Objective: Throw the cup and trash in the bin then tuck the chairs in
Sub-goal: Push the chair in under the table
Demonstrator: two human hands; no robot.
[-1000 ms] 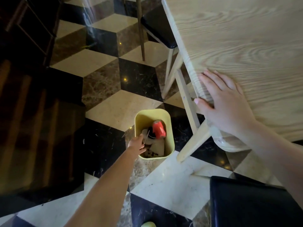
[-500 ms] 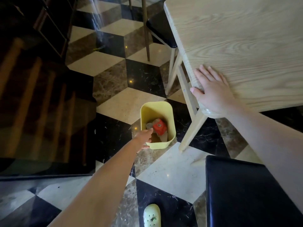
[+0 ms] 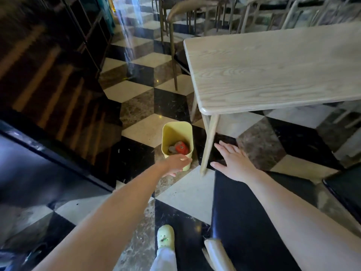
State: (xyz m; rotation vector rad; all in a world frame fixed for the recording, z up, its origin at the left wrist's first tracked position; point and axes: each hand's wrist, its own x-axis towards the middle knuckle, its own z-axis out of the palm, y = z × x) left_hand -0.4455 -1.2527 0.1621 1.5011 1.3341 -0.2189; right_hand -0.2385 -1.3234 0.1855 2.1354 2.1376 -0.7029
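A small yellow bin [image 3: 176, 132] stands on the checkered floor beside the table leg [image 3: 209, 141]. Inside it lie a red cup [image 3: 181, 148] and crumpled trash [image 3: 172, 149]. My left hand [image 3: 176, 164] hovers over the bin's near rim, fingers loosely curled, holding nothing. My right hand [image 3: 232, 161] hangs open, fingers spread, over the front edge of a black-seated chair [image 3: 244, 216] that stands pulled out from the pale wooden table [image 3: 273, 71]. A second black chair [image 3: 175, 53] stands at the table's far left side.
Dark wooden cabinets [image 3: 48, 71] fill the left. A dark glossy counter [image 3: 35, 173] lies at lower left. Another black seat [image 3: 345, 188] shows at the right edge. More chairs [image 3: 263, 14] stand behind the table. My foot in a green clog [image 3: 165, 237] is on the floor.
My right hand left the table's edge and dropped over the black chair seat. My left hand drew back from inside the bin to its near rim. The view lifted and pulled back.
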